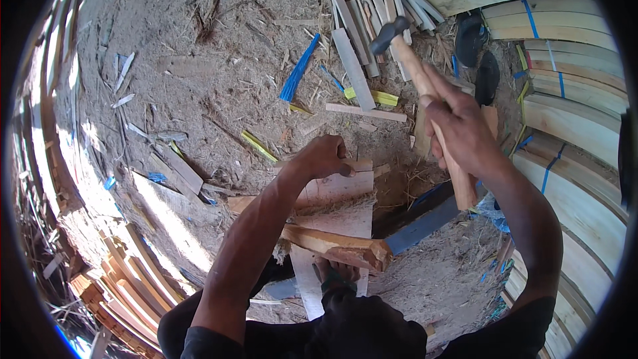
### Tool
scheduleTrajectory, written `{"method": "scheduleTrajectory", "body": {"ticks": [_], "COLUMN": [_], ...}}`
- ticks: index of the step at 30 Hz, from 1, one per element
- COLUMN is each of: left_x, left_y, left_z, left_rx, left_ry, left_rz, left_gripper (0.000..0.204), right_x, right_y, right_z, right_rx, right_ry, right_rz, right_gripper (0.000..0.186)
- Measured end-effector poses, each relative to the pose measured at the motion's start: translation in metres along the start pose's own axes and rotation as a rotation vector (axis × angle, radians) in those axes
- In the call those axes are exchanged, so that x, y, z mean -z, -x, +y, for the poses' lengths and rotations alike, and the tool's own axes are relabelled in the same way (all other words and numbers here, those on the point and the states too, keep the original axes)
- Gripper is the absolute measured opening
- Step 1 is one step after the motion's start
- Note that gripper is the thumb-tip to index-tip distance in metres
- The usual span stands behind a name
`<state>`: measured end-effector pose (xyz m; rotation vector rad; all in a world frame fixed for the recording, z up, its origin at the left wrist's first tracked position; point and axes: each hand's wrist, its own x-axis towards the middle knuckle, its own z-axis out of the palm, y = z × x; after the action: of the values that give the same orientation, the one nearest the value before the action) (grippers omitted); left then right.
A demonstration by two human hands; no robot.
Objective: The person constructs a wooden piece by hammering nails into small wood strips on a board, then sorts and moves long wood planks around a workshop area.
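Note:
My right hand (458, 126) is wrapped around the wooden handle of a hammer (415, 70), raised to the right of the boards. The dark metal hammer head points up and away to the left. My left hand (325, 157) is closed, fingers curled, at the far edge of a pale wooden board (335, 189). Whatever its fingers pinch is too small or hidden to make out. A narrow wood strip (359, 165) runs along that edge, beside my thumb. Closer in, a rough thick piece of wood (342, 242) lies across the pale board. My foot (335, 271) rests on the board's near part.
Loose slats (352, 40) lie heaped at the far side, with blue strapping (302, 66) nearby. Strapped board stacks (565, 106) line the right, beside a pair of dark shoes (470, 40). More cut wood (129, 279) is stacked at the lower left. Chips litter the dirt floor.

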<state>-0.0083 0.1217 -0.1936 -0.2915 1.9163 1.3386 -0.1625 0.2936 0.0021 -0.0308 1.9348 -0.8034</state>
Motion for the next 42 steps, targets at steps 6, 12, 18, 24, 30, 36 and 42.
{"method": "scheduleTrajectory", "body": {"ticks": [6,12,18,24,30,36,42], "left_x": [0.003,0.001,0.002,-0.001,0.001,-0.001,0.017], "left_y": [0.001,0.000,0.000,0.002,0.001,0.009,0.027], "left_z": [-0.001,-0.003,-0.003,-0.010,-0.003,-0.004,-0.019], "left_rx": [0.013,-0.021,-0.012,-0.083,-0.079,-0.076,-0.079], "left_ry": [-0.014,-0.037,-0.002,-0.085,-0.067,-0.107,-0.249], "left_rz": [-0.004,0.006,0.012,0.045,0.060,0.091,0.041], "left_gripper": [0.045,0.045,0.045,0.045,0.049,0.051,0.054], "right_x": [0.019,-0.004,0.015,-0.012,0.007,-0.018,-0.035], "right_y": [-0.011,-0.007,-0.006,0.008,-0.011,0.006,0.001], "right_z": [-0.028,-0.002,-0.030,-0.005,-0.013,0.021,0.052], "right_rx": [-0.077,-0.093,0.108,-0.290,0.375,-0.271,0.143], "right_ry": [0.175,0.159,-0.036,0.303,-0.276,0.243,0.028], "right_rz": [-0.146,-0.123,0.157,-0.476,0.409,-0.436,0.051], "right_gripper": [0.057,0.059,0.063,0.062,0.063,0.064,0.062]}}
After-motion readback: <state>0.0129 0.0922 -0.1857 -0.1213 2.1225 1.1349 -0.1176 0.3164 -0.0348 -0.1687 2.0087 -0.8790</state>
